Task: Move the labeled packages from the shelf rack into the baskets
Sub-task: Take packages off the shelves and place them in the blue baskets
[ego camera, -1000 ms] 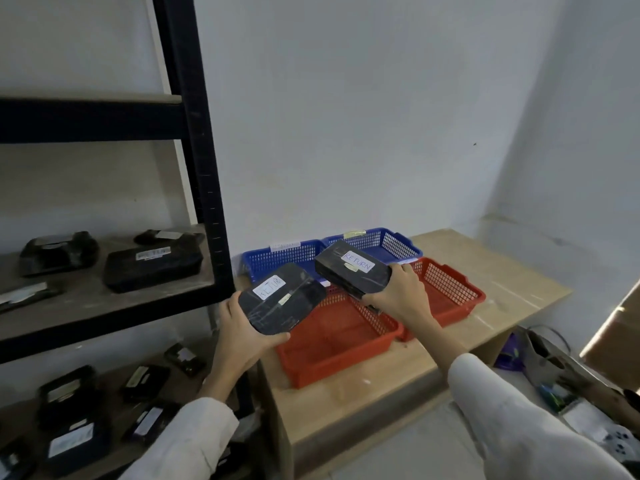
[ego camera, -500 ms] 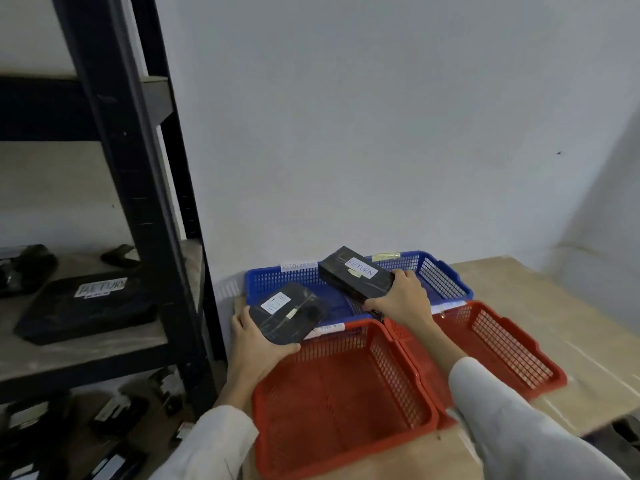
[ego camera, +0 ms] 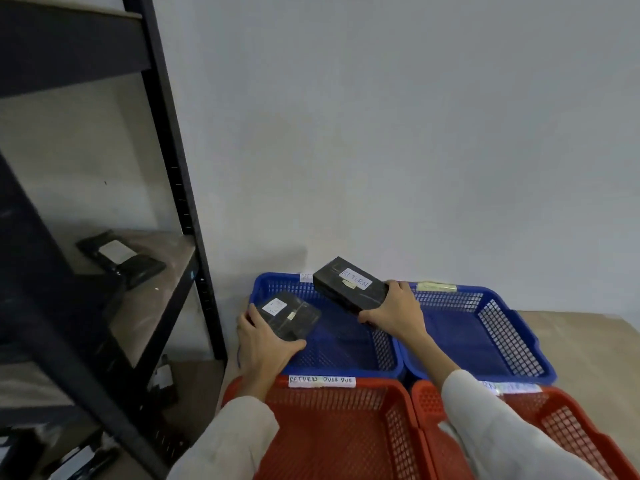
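My left hand [ego camera: 265, 344] grips a flat black package [ego camera: 289, 315] with a white label, held over the left blue basket [ego camera: 343, 355]. My right hand [ego camera: 394, 311] holds a black box labelled RETURN [ego camera: 349, 287], tilted above the same basket near its back rim. A second blue basket [ego camera: 485, 334] sits to the right. In front stand two red baskets, the left one [ego camera: 332, 434] tagged RETURN OVER DUE, the right one [ego camera: 568, 424] partly hidden by my sleeve. More black packages [ego camera: 121, 259] lie on the black shelf rack [ego camera: 180, 188] at left.
The baskets rest on a wooden table [ego camera: 588, 344] against a white wall. The rack's dark posts stand close at the left, with further labelled packages [ego camera: 162, 375] on its lower shelf near the floor.
The view has come closer and lower over the baskets. Both hands have carried their packages forward, from above the red baskets to over the left blue basket.
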